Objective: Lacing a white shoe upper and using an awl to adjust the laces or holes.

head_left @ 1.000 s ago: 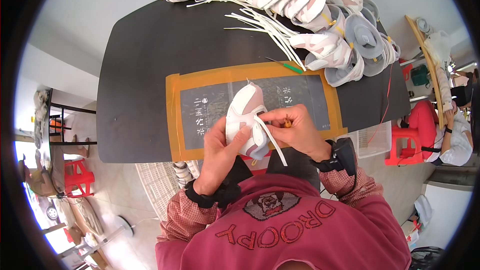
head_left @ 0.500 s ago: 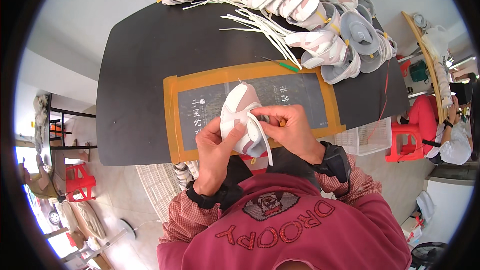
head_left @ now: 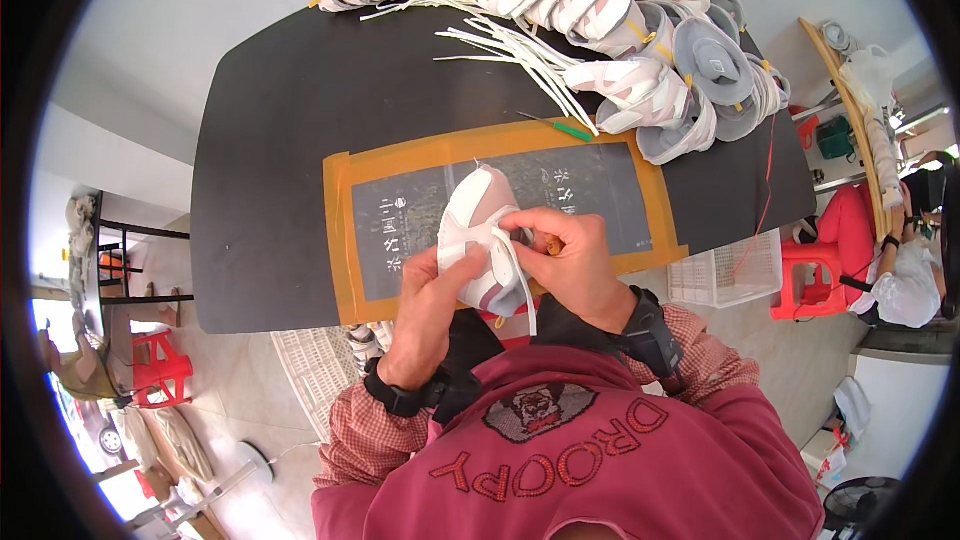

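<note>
My left hand [head_left: 425, 305] is closed round the side of a white and dusty-pink shoe upper [head_left: 482, 195], thumb pressed on its white panel. The toe points away from me. At its middle, the fingertips of my right hand [head_left: 582, 252] are pinched on a white shoelace [head_left: 527, 295], whose loose end hangs toward me past the grey collar. A small orange-brown handle end [head_left: 554, 245] shows in the curl of my right hand; the rest of that tool is hidden. Below the upper lies a dark sheet [head_left: 400, 210] edged with brown tape.
White laces [head_left: 520, 45] lie loose beyond the sheet, near a green-handled tool [head_left: 572, 130]. Stacked shoe uppers [head_left: 635, 90] fill the far right of the black table [head_left: 270, 160]. A white crate [head_left: 725, 270] stands beside the table, near a red stool [head_left: 808, 275] and another person.
My right fingers have shifted slightly on the lace, and its hanging end has swung a little left. Both hands still hold the upper and lace in nearly the same place.
</note>
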